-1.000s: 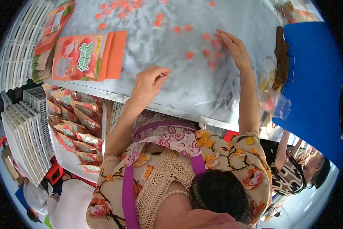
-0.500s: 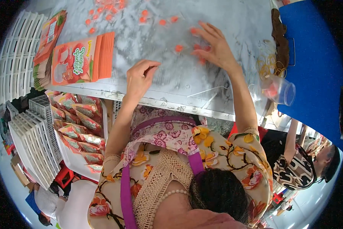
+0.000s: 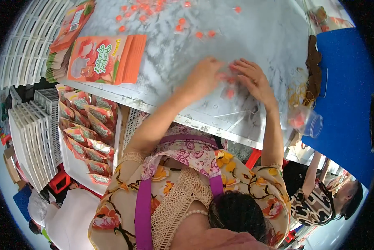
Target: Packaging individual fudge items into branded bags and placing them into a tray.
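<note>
- Your left hand (image 3: pixel 204 78) is blurring above the surface, with its fingers pointing toward your other hand; you are showing too little detail there to tell whether it is pinching anything.
- Your right hand (image 3: pixel 253 81) is spreading its slightly curved fingers low over the surface, palm facing inward, with the fingertips just beside the nearest sweets.
- A few small red-orange sweets in clear wrappers (image 3: pixel 230 93) are lying between your two hands, partly blurred.
- More loose red-orange sweets (image 3: pixel 143 7) are scattering across the far side of the grey-white marbled surface (image 3: pixel 170 58), well apart from your hands.
- A fanned stack of flat red-orange printed pouches (image 3: pixel 96 60) is resting at the surface's left, and a second red-and-green pouch stack (image 3: pixel 70 31) is lying just beyond it.
- Below the left edge, plump red-orange pouches (image 3: pixel 99 114) are sitting in overlapping rows in a white plastic tray (image 3: pixel 75 166).
- A thin white bent strip (image 3: pixel 235 113) is lying near your right forearm.
- Beyond that forearm, a clear plastic cup (image 3: pixel 313 125) is lying tipped on its side, near thin yellow loops (image 3: pixel 296 93).
</note>
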Demonstrator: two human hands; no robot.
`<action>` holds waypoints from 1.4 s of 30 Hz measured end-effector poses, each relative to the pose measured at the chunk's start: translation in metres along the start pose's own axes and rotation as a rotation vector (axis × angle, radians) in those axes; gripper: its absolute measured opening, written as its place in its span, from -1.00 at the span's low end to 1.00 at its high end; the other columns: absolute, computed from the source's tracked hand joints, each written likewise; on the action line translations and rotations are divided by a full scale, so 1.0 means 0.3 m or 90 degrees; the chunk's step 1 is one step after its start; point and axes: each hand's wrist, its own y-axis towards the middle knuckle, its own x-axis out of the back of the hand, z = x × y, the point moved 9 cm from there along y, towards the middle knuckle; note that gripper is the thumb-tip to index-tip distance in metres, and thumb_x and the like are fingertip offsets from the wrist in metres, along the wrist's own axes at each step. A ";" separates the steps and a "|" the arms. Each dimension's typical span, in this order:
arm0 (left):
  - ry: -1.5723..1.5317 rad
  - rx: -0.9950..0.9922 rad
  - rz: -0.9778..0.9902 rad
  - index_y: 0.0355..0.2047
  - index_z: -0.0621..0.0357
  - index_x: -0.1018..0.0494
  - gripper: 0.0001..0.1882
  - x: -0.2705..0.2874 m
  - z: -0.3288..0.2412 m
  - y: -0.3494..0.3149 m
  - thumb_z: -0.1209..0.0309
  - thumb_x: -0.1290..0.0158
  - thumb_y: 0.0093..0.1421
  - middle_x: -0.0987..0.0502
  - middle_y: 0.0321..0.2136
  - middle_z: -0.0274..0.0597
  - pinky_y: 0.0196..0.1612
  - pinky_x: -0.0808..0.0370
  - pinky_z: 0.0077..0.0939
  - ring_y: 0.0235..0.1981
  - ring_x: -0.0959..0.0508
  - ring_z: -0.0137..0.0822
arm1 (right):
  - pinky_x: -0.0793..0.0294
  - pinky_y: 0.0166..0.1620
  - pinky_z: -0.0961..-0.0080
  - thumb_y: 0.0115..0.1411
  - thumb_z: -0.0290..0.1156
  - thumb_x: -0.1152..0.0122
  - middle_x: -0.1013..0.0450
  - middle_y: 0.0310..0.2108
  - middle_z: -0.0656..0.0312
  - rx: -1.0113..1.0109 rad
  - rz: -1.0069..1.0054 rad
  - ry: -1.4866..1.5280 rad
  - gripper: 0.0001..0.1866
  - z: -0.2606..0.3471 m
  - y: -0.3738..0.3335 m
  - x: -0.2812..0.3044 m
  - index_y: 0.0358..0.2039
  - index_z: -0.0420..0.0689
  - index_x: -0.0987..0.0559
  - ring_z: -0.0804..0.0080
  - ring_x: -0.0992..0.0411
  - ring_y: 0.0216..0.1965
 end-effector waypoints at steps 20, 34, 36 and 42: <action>0.200 0.100 0.118 0.11 -0.02 -0.41 -0.40 0.340 0.340 0.362 0.65 0.05 0.01 -0.45 -0.11 0.11 -0.06 -0.44 -0.26 -0.11 -0.48 -0.06 | -0.39 0.06 0.38 0.07 -0.67 0.13 -0.45 0.04 0.07 -0.009 -0.098 -0.018 -0.47 -0.211 0.473 0.049 0.06 -0.04 -0.49 0.10 -0.43 0.00; 0.128 0.067 0.249 0.25 -0.02 -0.23 -0.04 0.258 0.239 0.153 0.48 -0.36 -0.23 -0.22 0.09 -0.05 -0.06 -0.45 -0.41 -0.16 -0.43 -0.19 | -0.37 0.05 0.38 0.01 -0.70 0.11 -0.46 0.00 0.06 -0.008 -0.091 0.050 -0.42 -0.115 0.416 -0.015 0.09 -0.06 -0.47 0.10 -0.40 -0.04; 0.135 0.011 0.188 0.23 0.04 -0.24 -0.08 0.246 0.210 0.130 0.51 -0.33 -0.21 -0.24 0.08 -0.03 0.00 -0.44 -0.38 -0.08 -0.43 -0.12 | -0.27 0.15 0.42 0.05 -0.74 0.12 -0.40 0.10 0.12 0.033 -0.083 0.028 -0.40 -0.086 0.417 -0.042 0.12 -0.04 -0.45 0.15 -0.34 0.07; 0.067 0.065 0.096 0.16 0.14 -0.29 -0.22 0.103 0.103 0.102 0.48 -0.30 -0.13 -0.27 0.02 0.12 0.07 -0.39 -0.25 0.02 -0.38 0.05 | -0.33 0.09 0.42 0.05 -0.76 0.14 -0.41 0.08 0.11 0.022 -0.036 0.059 -0.40 -0.034 0.297 -0.057 0.11 -0.06 -0.45 0.14 -0.35 0.02</action>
